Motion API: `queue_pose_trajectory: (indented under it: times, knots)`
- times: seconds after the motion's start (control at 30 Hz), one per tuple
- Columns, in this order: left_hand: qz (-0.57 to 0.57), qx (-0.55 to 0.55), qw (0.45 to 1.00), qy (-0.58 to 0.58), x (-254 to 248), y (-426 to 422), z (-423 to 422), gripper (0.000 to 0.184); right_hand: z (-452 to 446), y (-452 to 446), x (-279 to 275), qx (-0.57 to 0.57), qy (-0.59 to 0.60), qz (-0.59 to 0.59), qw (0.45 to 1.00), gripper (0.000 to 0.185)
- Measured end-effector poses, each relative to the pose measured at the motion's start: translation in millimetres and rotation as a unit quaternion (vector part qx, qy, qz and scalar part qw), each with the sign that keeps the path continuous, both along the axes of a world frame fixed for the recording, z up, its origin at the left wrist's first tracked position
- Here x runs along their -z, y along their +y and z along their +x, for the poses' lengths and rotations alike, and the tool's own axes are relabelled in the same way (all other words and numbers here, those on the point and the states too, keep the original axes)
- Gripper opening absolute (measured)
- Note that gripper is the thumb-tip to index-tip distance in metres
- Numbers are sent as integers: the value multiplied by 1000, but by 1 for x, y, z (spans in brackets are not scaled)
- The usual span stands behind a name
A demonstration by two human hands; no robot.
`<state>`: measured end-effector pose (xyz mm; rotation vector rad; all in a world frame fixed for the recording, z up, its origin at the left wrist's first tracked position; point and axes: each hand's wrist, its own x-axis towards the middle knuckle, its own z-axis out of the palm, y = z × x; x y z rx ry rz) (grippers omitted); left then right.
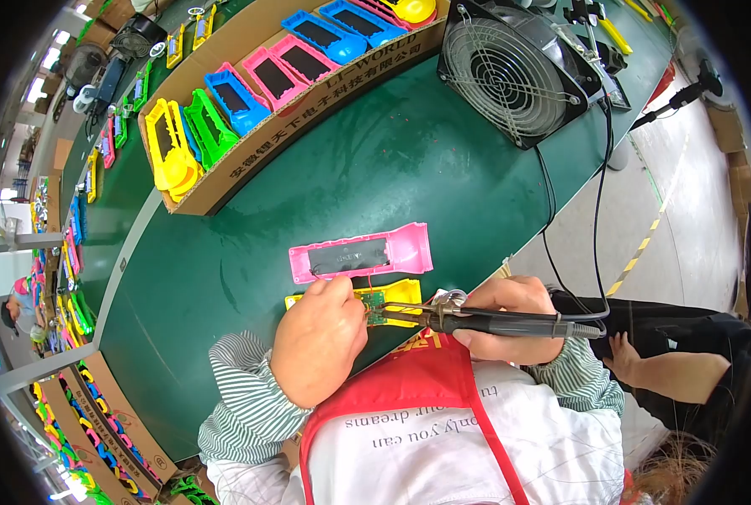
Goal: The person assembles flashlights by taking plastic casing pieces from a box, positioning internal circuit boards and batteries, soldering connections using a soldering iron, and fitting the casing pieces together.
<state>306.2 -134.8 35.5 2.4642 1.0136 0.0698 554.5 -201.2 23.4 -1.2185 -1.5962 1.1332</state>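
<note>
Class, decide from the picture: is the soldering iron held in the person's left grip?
No, the right grip holds the soldering iron, while the left grip is at the yellow casing.

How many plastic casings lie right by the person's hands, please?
2: a pink oblong plastic casing just beyond the left hand; a yellow oblong plastic casing partly hidden by that hand.

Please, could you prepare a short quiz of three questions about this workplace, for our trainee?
1. Multiple choice: which hand holds the soldering iron? A: left. B: right.
2. True or false: near this iron, the pink casing lies closer to the cardboard box than the yellow casing does.
3. Short answer: which device stands on the table, to the right of the box?

Key: 1. B, the right hand. 2. True. 3. A fan.
</note>
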Motion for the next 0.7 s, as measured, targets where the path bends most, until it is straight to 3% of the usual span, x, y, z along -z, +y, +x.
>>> queue_pose_trajectory:
  times: [0.2,0.53,0.7]
  knots:
    - [2,-1,1000,-9,1,1,1,9,10,0,-2,11,-49,18,999,20]
    - [36,-59,997,-17,-3,-11,-2,14,12,1,-3,24,-31,6,999,20]
    - [65,-54,996,1,-23,-11,-42,27,15,0,-3,22,-24,-11,999,20]
